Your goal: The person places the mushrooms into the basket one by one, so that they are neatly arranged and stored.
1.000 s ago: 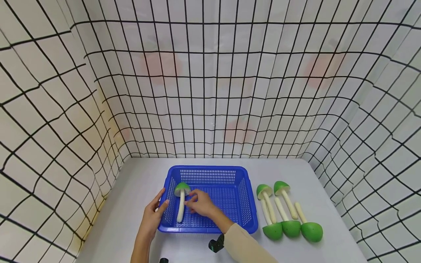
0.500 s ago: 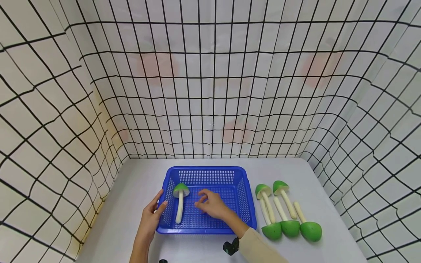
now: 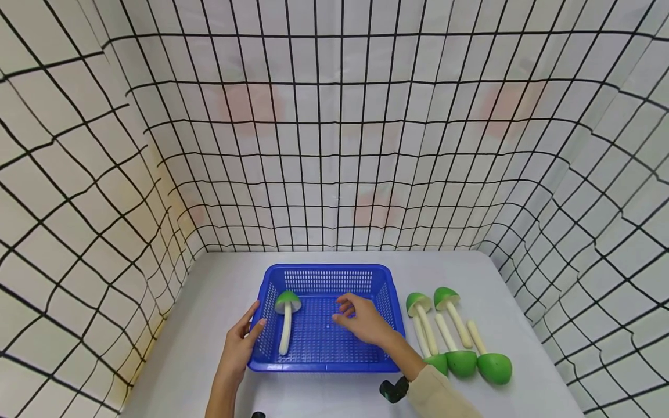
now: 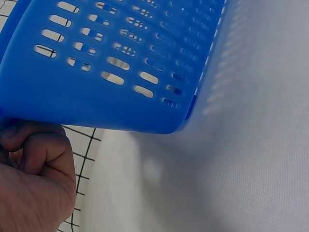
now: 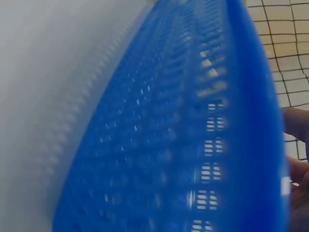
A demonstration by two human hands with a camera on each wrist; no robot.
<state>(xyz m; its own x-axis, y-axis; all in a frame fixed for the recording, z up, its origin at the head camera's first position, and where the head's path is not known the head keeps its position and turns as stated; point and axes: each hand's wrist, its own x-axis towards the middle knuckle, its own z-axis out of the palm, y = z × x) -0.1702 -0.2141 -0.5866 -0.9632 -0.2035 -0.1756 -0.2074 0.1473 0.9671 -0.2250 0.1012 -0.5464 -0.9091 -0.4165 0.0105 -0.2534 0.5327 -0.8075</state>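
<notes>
My left hand (image 3: 241, 343) grips the left rim of a blue plastic basket (image 3: 326, 367), thumb on the inner side. In the left wrist view its curled fingers (image 4: 46, 150) meet the basket's edge. Inside, a toy mushroom (image 3: 286, 325) with a green cap and long pale stem lies along the left side. Over the basket's right half hovers my right hand (image 3: 363, 319), fingers loosely bent and holding nothing. In the right wrist view it is mostly hidden, with part of it showing past the basket wall.
Right of the basket, several more green-capped mushrooms (image 3: 493, 368) lie on the white table (image 3: 219, 278), some caps toward the front, some toward the back. Black grid netting (image 3: 334, 145) closes off the back and sides. A black device (image 3: 393, 390) is by the right wrist.
My right hand has moved right, away from the mushroom in the basket, to above the basket's right half. The mushroom stays in place, and the left hand keeps its grip on the rim.
</notes>
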